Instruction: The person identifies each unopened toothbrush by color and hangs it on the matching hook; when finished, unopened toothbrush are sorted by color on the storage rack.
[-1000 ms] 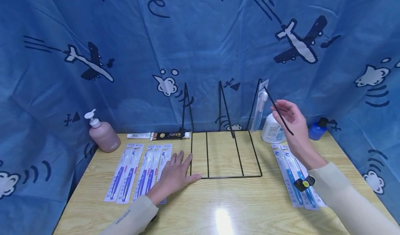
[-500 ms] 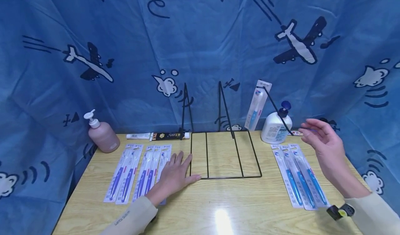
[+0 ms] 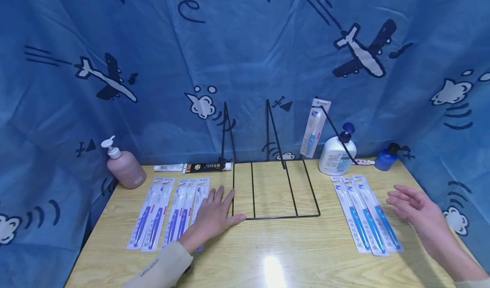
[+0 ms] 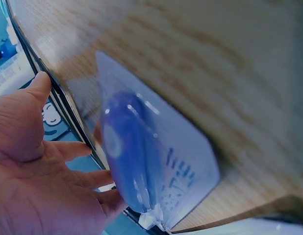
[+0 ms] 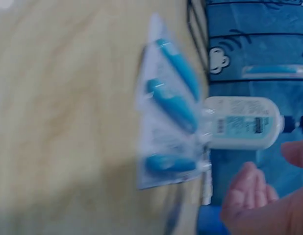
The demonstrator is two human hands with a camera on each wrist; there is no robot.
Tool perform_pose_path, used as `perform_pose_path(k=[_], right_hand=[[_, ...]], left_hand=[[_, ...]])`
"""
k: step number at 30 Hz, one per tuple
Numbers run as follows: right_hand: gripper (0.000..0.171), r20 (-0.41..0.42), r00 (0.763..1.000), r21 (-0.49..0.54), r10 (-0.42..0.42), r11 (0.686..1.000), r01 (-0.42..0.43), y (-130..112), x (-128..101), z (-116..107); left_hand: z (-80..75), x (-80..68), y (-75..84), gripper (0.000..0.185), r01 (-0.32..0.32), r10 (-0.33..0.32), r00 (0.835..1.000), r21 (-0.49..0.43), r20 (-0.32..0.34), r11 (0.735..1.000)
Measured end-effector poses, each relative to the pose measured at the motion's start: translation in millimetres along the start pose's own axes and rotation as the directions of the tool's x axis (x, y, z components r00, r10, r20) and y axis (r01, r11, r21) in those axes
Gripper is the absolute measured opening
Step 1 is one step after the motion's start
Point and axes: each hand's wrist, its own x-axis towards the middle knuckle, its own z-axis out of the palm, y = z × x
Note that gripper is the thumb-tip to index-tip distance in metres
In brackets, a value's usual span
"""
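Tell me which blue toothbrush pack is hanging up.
The blue pack on the rightmost rack prong; the other three blue packs lie on the table.

A wood-grain table [image 3: 317, 247] bears a black wire rack [image 3: 292, 190], with packaged purple toothbrushes [image 3: 157, 213] to its left and three packaged blue toothbrushes [image 3: 365, 216] to its right. Along the back are a pink pump bottle [image 3: 127, 169], toothpaste tubes [image 3: 204, 167], a white pump bottle [image 3: 337, 158] and a blue bottle [image 3: 386, 158].

Blurry print [image 5: 167, 139] on 3 toothbrush packs [image 5: 172, 105] in the right-wrist view.
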Motion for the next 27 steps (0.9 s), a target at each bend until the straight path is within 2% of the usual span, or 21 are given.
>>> perform_pose_path(k=[1,3,5,6,7,11,17,22,27], right_hand=[[0.044,0.001,0.999,-0.076,0.055,0.996,-0.054,2,1,-4],[0.069,-0.005,0.988,-0.230,0.157,0.961,-0.153,7,3,-11],[0.093,-0.001,0.969,-0.371,0.247,0.900,-0.230,13,7,-18],[0.102,0.001,0.957,-0.430,0.291,0.864,-0.262,15,9,-20],[0.105,0.005,0.946,-0.456,0.323,0.843,-0.285,18,11,-22],[0.104,0.052,0.940,-0.535,0.336,0.804,-0.258,27,16,-25],[0.090,0.022,0.968,-0.644,0.252,0.744,-0.179,33,21,-14],[0.068,-0.012,0.965,-0.657,0.263,0.725,-0.206,32,22,-8],[0.064,-0.025,0.963,-0.686,0.270,0.696,-0.213,29,21,-11]], left_hand=[[0.3,0.0,0.3,0.090,-0.001,0.001,1.000,0.000,0.002,1.000],[0.5,1.3,1.4,0.090,-0.004,0.004,1.000,-0.002,0.001,1.000],[1.5,2.6,2.4,0.090,-0.006,0.006,1.000,-0.004,0.003,1.000],[2.1,3.0,2.4,0.090,-0.006,0.006,1.000,-0.001,0.004,1.000],[2.3,2.9,2.4,0.090,-0.003,0.003,1.000,0.003,0.008,1.000],[3.0,1.6,0.5,0.090,0.006,-0.006,1.000,0.011,0.008,1.000],[3.4,-0.9,-1.7,0.090,0.009,-0.009,1.000,0.010,0.000,1.000],[3.9,-2.3,-1.7,0.091,0.000,0.000,1.000,-0.002,-0.003,1.000],[3.6,-2.7,-1.2,0.091,0.002,-0.001,1.000,0.004,-0.003,1.000]])
